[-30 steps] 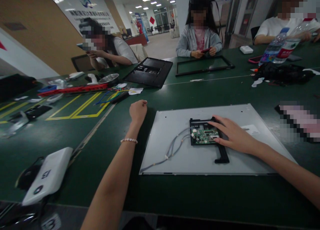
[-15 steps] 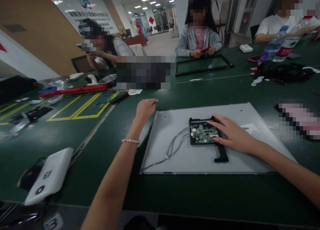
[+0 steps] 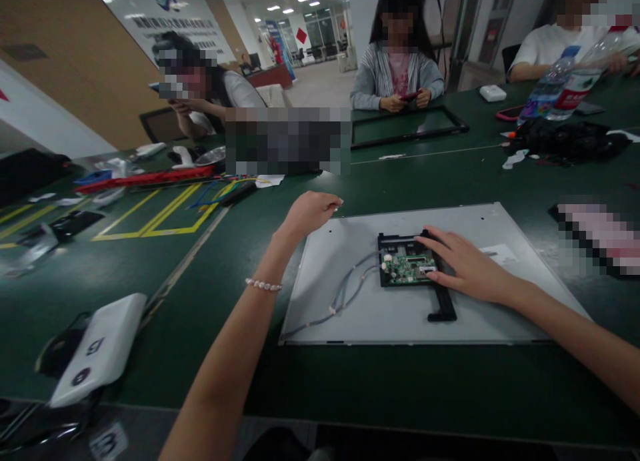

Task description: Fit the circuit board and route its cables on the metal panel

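A grey metal panel lies flat on the green table. On it rests a black plastic bracket framing a green circuit board. Thin grey cables run from the board's left side towards the panel's lower left corner. My right hand lies over the bracket's right side, fingers spread and touching it, with the thumb at the board's edge. Above the panel's upper left edge is my left hand, its fingertips pinched together. Something tiny may be between them, too small to name.
A white device sits on the left near edge. Several tools and wires lie far left beside yellow tape. A black-framed screen, plastic bottles and a phone are beyond and right. Several people sit around the table.
My left hand has moved right, towards the panel's upper edge, and its fingertips now show in a pinch. My right hand stays on the bracket.
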### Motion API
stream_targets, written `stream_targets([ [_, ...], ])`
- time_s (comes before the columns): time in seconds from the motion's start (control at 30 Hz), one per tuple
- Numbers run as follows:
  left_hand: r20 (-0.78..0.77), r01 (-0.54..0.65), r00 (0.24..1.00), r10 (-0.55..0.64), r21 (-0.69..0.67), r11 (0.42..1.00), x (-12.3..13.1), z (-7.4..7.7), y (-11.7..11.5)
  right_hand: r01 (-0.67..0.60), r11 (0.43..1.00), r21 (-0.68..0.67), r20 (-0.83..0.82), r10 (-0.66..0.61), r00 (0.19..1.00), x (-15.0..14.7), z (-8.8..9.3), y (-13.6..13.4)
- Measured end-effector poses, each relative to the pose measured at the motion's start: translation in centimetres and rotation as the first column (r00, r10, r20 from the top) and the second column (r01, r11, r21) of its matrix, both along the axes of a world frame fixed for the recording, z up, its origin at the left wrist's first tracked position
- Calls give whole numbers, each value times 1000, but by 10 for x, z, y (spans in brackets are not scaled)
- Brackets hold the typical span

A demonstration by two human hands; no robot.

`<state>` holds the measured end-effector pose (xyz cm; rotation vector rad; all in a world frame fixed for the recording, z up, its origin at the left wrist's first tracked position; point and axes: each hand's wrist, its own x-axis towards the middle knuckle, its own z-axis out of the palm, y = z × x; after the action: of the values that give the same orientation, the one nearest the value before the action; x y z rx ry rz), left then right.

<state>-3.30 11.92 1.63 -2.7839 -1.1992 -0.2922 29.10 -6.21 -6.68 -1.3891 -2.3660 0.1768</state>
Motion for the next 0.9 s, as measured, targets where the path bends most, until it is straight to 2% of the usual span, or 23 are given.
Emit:
stream_targets([
  [0.17, 53, 136, 989, -136, -12, 991, 26, 1, -22, 2, 1000, -31, 17, -1, 1000, 0, 1, -1],
  [0.33, 93, 239, 969, -229, -112, 965, 44, -10, -37, -4, 999, -35, 9, 4, 1000, 1, 0, 0],
  [0.47, 112, 333, 940, -323, -95, 938, 52, -16, -41, -12, 1000, -7, -33, 12, 999, 3, 1, -1],
  [0.57, 167, 382, 915, -366, -75, 921, 60, -13, -53, -8, 998, 65, -128, 16, 992, 4, 5, -3],
  [0.73, 210, 462, 876, -435, -102, 881, 81, -10, -92, 75, 968, 237, -335, 9, 942, -5, 14, -10],
  [0.9, 208, 511, 853, -478, -153, 846, 97, -15, -121, 81, 938, 337, -415, 71, 907, -16, 16, -16],
])
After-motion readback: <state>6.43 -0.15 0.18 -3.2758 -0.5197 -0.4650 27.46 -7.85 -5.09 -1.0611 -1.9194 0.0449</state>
